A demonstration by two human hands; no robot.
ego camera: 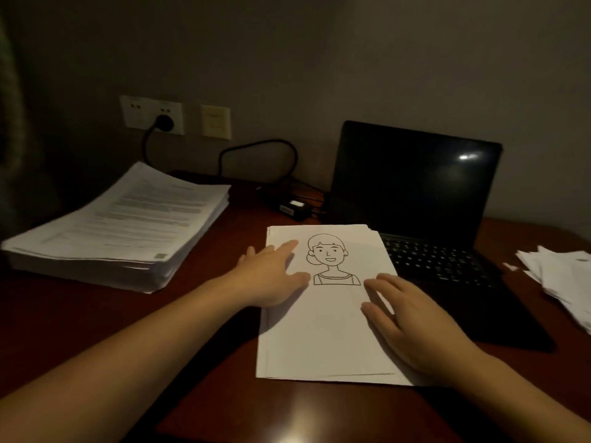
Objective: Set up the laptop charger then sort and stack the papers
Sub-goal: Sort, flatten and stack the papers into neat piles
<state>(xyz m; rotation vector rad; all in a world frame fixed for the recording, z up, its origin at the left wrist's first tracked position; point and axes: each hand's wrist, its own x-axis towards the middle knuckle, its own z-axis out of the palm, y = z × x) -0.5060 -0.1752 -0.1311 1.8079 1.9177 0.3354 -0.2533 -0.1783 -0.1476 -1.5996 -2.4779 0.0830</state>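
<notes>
A thin pile of white sheets (323, 334) lies in the middle of the desk, its top sheet showing a line drawing of a person. My left hand (271, 276) lies flat on the pile's left edge, fingers straight. My right hand (412, 324) rests flat on its right side. A thick stack of printed pages (128, 231) sits at the left. The black laptop (415, 199) stands open with a dark screen, right of the drawing pile, which overlaps its near left corner. The charger brick (292, 207) lies behind the pile, its cable running to a plug (163, 123) in the wall socket.
Loose white papers (566, 282) lie fanned at the right edge of the brown desk (96, 314). A second wall plate (216, 122) sits right of the socket. The wall is close behind the desk. The room is dim.
</notes>
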